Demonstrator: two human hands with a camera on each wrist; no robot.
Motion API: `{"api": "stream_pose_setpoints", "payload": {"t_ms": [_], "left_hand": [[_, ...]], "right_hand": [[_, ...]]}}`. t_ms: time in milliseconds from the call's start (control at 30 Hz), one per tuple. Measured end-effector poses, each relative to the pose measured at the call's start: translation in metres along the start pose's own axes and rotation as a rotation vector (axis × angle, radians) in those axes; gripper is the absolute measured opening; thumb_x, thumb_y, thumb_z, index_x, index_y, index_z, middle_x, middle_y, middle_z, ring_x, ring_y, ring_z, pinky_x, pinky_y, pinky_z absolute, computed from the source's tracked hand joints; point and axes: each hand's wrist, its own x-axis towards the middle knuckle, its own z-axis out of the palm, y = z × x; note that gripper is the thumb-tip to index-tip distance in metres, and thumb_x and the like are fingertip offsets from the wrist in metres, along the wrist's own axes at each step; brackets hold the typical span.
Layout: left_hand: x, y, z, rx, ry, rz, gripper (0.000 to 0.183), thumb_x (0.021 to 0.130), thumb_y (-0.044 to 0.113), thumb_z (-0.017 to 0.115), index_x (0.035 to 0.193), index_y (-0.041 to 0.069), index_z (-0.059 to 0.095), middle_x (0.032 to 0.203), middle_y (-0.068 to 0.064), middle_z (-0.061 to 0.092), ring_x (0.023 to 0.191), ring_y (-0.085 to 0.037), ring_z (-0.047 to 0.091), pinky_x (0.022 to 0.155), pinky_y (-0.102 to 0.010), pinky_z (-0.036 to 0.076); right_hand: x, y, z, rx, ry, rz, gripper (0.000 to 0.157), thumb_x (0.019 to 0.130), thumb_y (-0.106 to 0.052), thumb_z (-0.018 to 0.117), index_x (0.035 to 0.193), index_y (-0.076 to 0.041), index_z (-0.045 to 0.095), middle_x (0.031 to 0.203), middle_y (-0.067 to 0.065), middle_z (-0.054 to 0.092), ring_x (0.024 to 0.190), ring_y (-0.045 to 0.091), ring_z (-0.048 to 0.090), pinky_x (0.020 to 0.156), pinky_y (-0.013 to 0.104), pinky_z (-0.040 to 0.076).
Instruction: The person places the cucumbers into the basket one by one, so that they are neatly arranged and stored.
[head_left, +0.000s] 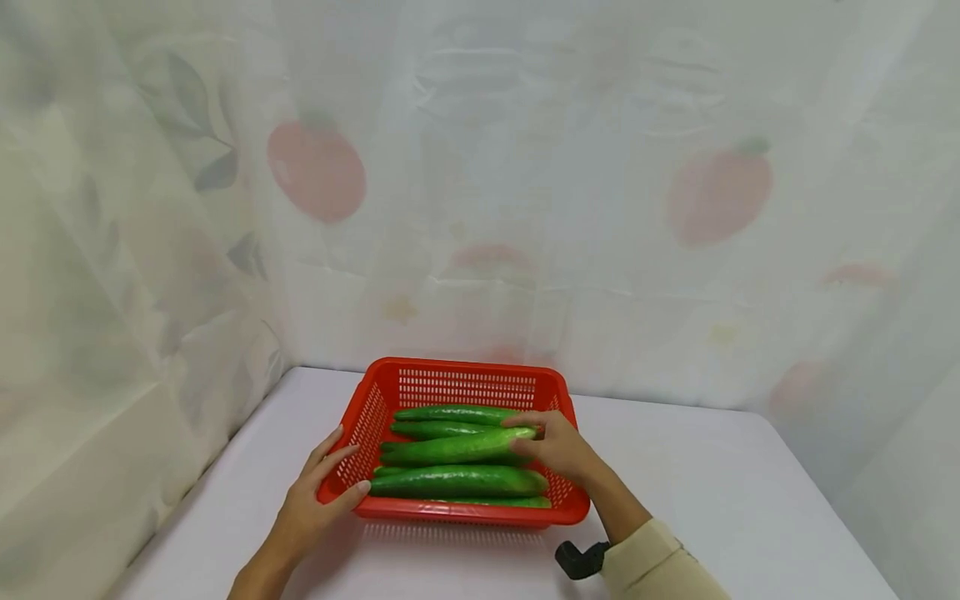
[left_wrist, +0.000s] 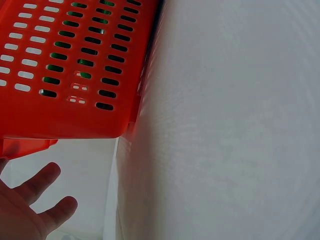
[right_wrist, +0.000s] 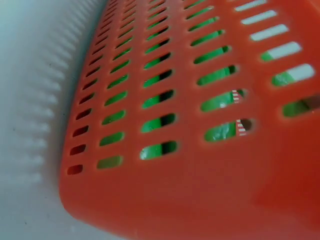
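A red plastic basket (head_left: 480, 510) with slotted walls holds several long green cucumbers lying side by side. My right hand (head_left: 558, 450) reaches over the right rim and grips the right end of a lighter green cucumber (head_left: 457, 450), with thumb and fingers on either side. Nearest the front wall lies a darker cucumber (head_left: 457, 482). On the left, my left hand (head_left: 307, 496) rests at the basket's front left corner, fingers spread and thumb by the rim. The left wrist view shows two extended fingers (left_wrist: 37, 182) below the basket wall (left_wrist: 60, 117). Through the slots of the basket wall (right_wrist: 175, 200), green shows in the right wrist view.
The basket stands on a white table (head_left: 697, 483). Behind it hangs a pale curtain (head_left: 525, 208) with fruit prints, and another patterned sheet (head_left: 135, 292) lines the left side. A black device (head_left: 581, 560) is at the right wrist.
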Motion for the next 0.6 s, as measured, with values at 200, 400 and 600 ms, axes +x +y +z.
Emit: {"api": "stream_pose_setpoints", "payload": {"t_ms": [200, 400, 600], "left_hand": [[-0.0013, 0.0000, 0.0014, -0.002, 0.002, 0.000, 0.051, 0.086, 0.027, 0.074, 0.132, 0.010, 0.058, 0.154, 0.003, 0.028, 0.136, -0.030, 0.028, 0.096, -0.060, 0.031], [-0.0046, 0.0008, -0.0003, -0.001, 0.001, -0.009, 0.051, 0.086, 0.028, 0.074, 0.132, 0.010, 0.058, 0.154, 0.003, 0.028, 0.137, -0.030, 0.027, 0.096, -0.061, 0.031], [-0.0075, 0.0017, -0.0022, -0.009, 0.000, -0.014, 0.051, 0.086, 0.027, 0.074, 0.131, 0.010, 0.058, 0.154, 0.003, 0.027, 0.137, -0.031, 0.026, 0.096, -0.063, 0.029]], "right_hand": [[-0.0028, -0.0026, 0.0012, -0.038, 0.010, 0.027, 0.027, 0.089, -0.006, 0.065, 0.115, 0.002, 0.067, 0.111, 0.013, 0.063, 0.091, 0.025, 0.061, 0.072, 0.036, 0.054], [-0.0054, -0.0043, 0.0042, 0.091, 0.021, 0.036, 0.029, 0.091, 0.000, 0.059, 0.118, 0.011, 0.060, 0.123, 0.025, 0.054, 0.104, 0.036, 0.061, 0.070, 0.042, 0.055], [-0.0069, -0.0020, 0.0073, 0.124, 0.114, 0.029, 0.026, 0.093, -0.002, 0.061, 0.116, 0.009, 0.062, 0.130, 0.024, 0.050, 0.112, 0.040, 0.056, 0.073, 0.042, 0.054]]}}
